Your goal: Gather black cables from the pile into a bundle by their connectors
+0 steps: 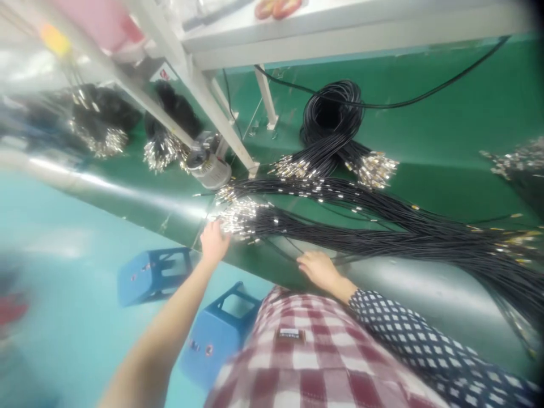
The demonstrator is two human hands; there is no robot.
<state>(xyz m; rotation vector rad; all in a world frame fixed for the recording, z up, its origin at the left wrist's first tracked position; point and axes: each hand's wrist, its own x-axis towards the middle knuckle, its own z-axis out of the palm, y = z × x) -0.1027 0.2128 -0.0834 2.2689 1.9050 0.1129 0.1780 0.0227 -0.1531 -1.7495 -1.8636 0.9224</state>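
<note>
My left hand (215,243) is at the left end of a long bundle of black cables (340,231), its fingers curled against the shiny metal connectors (240,218). What those fingers hold is hidden among the connectors. In front of the bundle, my right hand (321,269) is closed around a thin black cable (280,249) that runs along the bundle's near side. Behind lies a second row of black cables (361,195), with small bright pieces scattered over it. Both rows stretch to the right across the green table surface.
A coiled cable bundle (331,113) with metal ends lies at the back. White frame posts (225,119) and a shelf (361,42) stand over the green surface, near a grey cylindrical device (210,170). More cable bundles (165,136) lie left. Blue stools (148,277) stand below.
</note>
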